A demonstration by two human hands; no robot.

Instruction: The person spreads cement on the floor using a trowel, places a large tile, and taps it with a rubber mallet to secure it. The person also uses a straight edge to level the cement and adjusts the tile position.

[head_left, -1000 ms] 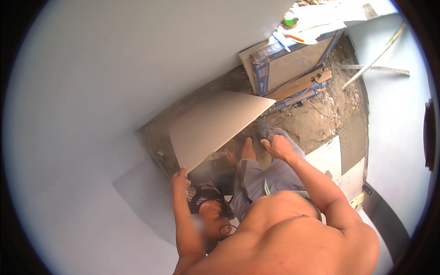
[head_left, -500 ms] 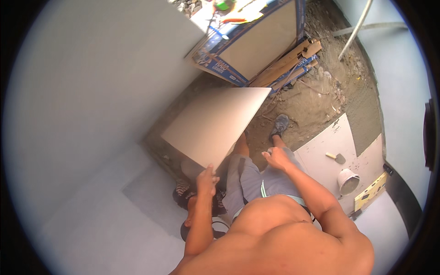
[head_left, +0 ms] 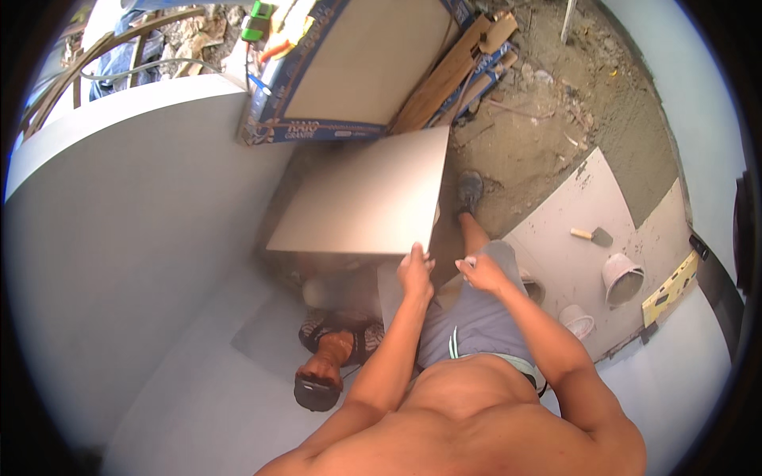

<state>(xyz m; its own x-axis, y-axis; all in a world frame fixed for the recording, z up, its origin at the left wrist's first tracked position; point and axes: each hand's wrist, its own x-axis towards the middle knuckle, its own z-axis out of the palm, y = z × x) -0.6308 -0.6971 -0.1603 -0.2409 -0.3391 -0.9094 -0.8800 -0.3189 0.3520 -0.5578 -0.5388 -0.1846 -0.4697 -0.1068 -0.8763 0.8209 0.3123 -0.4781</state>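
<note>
A large beige tile is held up off the ground in front of me, tilted. My left hand grips its near right corner, thumb on top. Just right of that corner, apart from the tile, is my right hand, its fingers curled closed; I see nothing in them. Beside my left forearm another person in a dark cap and patterned top is low by the wall, partly behind the tile. That person's hands are hidden from me.
Boxed tiles stand beyond, with cardboard strips beside them. At right, laid tiles carry a trowel, a bucket, a smaller pot and a yellow strip. Rough soil lies ahead; a grey wall rises at left.
The tile has turned and its near corner has swung right, with my left hand on it. My right hand stays closed. My view has shifted, bringing more buckets and the person's cap into sight.
</note>
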